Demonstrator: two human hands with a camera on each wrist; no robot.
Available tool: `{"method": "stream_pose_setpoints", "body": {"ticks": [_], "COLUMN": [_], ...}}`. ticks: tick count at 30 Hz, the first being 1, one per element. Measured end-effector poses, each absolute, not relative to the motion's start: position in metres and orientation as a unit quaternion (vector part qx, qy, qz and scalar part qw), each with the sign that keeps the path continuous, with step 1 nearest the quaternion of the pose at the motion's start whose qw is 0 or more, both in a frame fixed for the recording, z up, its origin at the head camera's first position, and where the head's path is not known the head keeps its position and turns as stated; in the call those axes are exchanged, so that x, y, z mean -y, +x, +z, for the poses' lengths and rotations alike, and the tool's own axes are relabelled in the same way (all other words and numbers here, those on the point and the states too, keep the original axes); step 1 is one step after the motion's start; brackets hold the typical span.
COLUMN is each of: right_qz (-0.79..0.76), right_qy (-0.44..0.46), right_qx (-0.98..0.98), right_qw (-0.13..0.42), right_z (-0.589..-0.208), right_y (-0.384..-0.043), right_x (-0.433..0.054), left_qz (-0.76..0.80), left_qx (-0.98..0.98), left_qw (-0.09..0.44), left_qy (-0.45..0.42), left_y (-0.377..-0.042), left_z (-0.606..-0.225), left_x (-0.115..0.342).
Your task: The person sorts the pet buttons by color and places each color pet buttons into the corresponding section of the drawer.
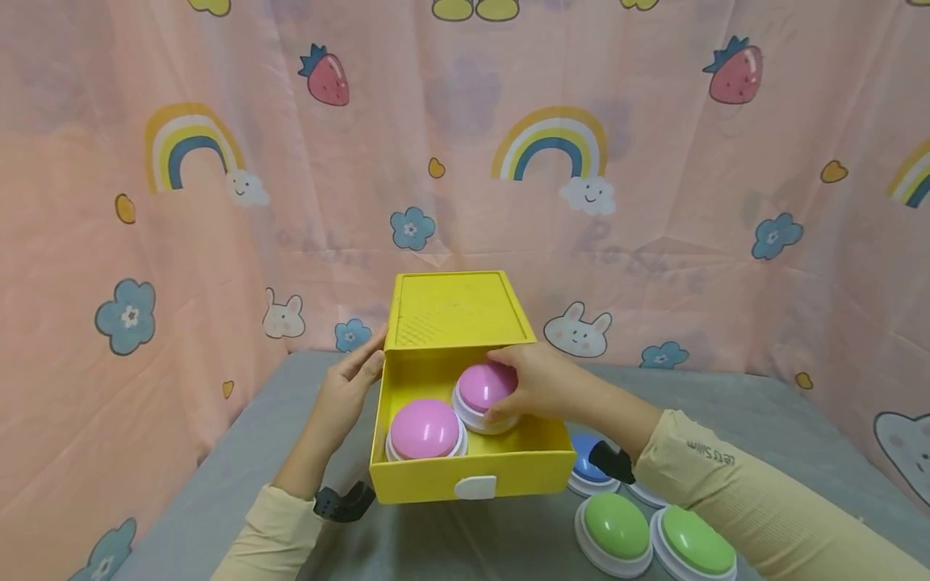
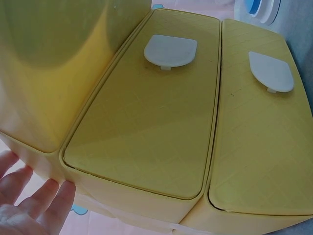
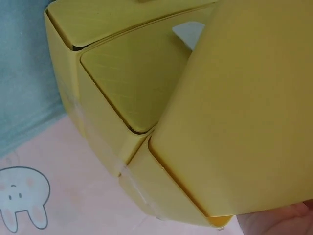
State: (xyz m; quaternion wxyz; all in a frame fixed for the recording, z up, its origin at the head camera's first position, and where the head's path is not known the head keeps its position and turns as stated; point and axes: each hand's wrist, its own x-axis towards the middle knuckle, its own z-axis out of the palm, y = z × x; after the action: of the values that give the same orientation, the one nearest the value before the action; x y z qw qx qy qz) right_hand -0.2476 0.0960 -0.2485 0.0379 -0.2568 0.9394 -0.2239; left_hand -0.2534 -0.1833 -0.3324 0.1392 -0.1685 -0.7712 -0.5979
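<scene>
A yellow drawer unit [image 1: 461, 311] stands on the grey surface, its top drawer [image 1: 414, 478] pulled out. Inside the drawer, a pink push button [image 1: 425, 429] with a white base sits at front left. My right hand [image 1: 548, 383] reaches in over the drawer's right side and grips a second pink push button [image 1: 483, 387], thumb and fingers around it. Fairly straight fingers of my left hand [image 2: 36, 203] touch the unit's left side. Part of the right hand [image 3: 279, 223] shows in the right wrist view, where the drawer hides the button.
Two green push buttons [image 1: 617, 526] and a blue push button [image 1: 590, 464] lie on the surface at right; another white base is partly hidden by the right forearm. Two lower drawers [image 2: 146, 107] with white tabs are closed. A patterned pink curtain [image 1: 465, 226] hangs behind.
</scene>
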Motion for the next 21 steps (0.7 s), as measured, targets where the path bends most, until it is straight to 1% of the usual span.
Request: {"method": "stream_pose_setpoints", "body": {"ticks": [6, 12, 16, 21], "right_qz": [-0.267, -0.362, -0.41, -0.471], "right_qy": [-0.252, -0.265, -0.285, -0.326], "right_qx": [-0.93, -0.894, -0.866, -0.82], "right_qw": [0.032, 0.018, 0.024, -0.011], "right_z": [-0.245, -0.233, -0.225, -0.229], "right_y": [-0.242, -0.222, -0.205, -0.18], "right_x": [-0.102, -0.118, -0.127, -0.134], "left_qz": [-0.596, -0.597, -0.597, -0.595], "left_qx": [0.773, 0.772, 0.772, 0.774], "left_qw": [0.137, 0.138, 0.141, 0.141], "left_qy": [-0.17, -0.169, -0.166, -0.164], "left_y": [-0.254, -0.254, -0.254, -0.254], "left_z": [-0.332, -0.333, -0.332, -0.332], "left_x": [0.184, 0.183, 0.183, 0.183]}}
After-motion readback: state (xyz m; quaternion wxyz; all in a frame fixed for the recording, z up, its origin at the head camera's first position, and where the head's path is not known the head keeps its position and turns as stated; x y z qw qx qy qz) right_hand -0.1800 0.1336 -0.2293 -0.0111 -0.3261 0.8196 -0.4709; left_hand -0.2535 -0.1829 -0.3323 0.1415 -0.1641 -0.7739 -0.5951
